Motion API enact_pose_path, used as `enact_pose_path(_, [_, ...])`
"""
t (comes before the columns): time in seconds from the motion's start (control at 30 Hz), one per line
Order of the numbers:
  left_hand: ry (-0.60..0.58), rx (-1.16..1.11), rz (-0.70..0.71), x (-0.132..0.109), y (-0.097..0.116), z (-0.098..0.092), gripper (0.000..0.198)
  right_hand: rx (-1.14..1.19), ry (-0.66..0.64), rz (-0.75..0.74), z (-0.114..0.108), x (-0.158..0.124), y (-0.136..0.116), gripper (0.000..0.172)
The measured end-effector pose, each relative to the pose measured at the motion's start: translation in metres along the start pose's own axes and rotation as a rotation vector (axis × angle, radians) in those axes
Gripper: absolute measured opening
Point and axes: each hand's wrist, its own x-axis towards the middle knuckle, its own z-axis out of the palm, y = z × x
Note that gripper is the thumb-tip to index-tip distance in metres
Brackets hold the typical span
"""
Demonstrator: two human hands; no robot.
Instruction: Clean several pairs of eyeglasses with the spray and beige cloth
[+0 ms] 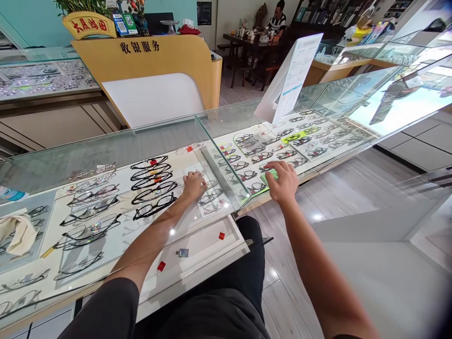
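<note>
My left hand point(194, 185) reaches under the glass top into the display case, over its white base. Its fingers are curled together beside a column of pale-framed eyeglasses point(212, 194); what they hold, if anything, is hidden. To its left lies a column of black-framed eyeglasses point(155, 205), some with red or orange tags on the lenses. My right hand point(284, 182) is over the front edge of the neighbouring glass case, thumb and forefinger apart, with nothing visible between them. A green card point(269, 177) shows just beside its fingers.
An open white drawer point(197, 268) below holds red tags point(161, 266) and a small silvery tag point(182, 253). A beige cloth point(19, 234) lies at the left. A white folded sign point(291, 77) stands on the glass. Behind is a counter point(148, 63); a person point(278, 20) sits farther back.
</note>
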Motion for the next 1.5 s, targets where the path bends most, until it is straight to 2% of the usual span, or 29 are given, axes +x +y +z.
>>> enact_pose_path(0.17, [0.024,-0.019,0.014,0.001,-0.004,-0.003,0.015,0.004,-0.003,0.01,-0.001,0.0,-0.001,0.027])
enact_pose_path(0.33, [0.1,-0.037,-0.027,0.006,-0.006,-0.004,0.014,0.001,0.005,0.008,0.0,0.0,0.0,0.027])
enact_pose_path(0.43, [0.129,-0.044,-0.055,0.013,-0.008,-0.002,0.019,0.007,0.007,0.01,0.001,0.0,0.0,0.026])
enact_pose_path(0.77, [0.047,-0.04,-0.026,0.026,-0.015,0.009,0.022,0.022,0.031,-0.011,0.001,-0.001,-0.001,0.025])
enact_pose_path(0.93, [0.017,0.002,-0.009,0.028,-0.015,0.007,0.024,0.019,0.017,0.004,0.0,0.0,-0.001,0.025])
enact_pose_path(1.07, [0.0,0.04,0.003,0.029,-0.012,0.004,0.026,0.014,-0.013,0.018,-0.002,0.0,-0.003,0.027])
enact_pose_path(1.33, [0.009,0.071,0.02,0.027,-0.005,-0.005,0.017,0.02,-0.024,0.033,-0.002,0.0,-0.004,0.028])
enact_pose_path(1.5, [0.08,0.017,0.068,0.004,0.018,-0.019,0.023,0.019,-0.038,0.024,-0.002,0.001,-0.003,0.03])
